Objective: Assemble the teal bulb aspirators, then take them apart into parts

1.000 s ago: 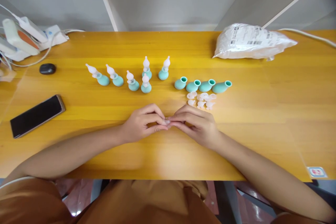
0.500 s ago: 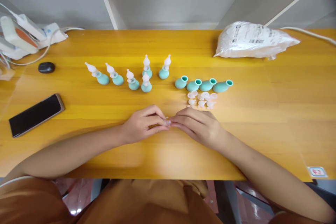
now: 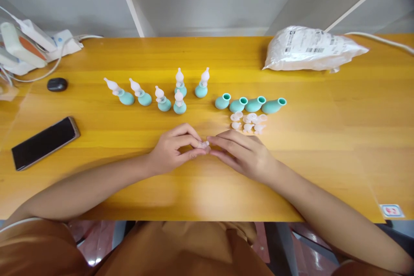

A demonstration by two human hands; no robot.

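Fingers of both hands, left hand (image 3: 173,151) and right hand (image 3: 246,155), still pinch one small clear tip (image 3: 203,144), now lifted slightly nearer the loose tips (image 3: 247,123).

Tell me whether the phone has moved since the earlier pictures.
No. The phone lies at the same spot and angle below the small black case on the table.

On my yellow table (image 3: 323,138), the white plastic bag (image 3: 310,49) bears a barcode label and the corner sticker (image 3: 391,211) red marks, both seemingly too small to read.
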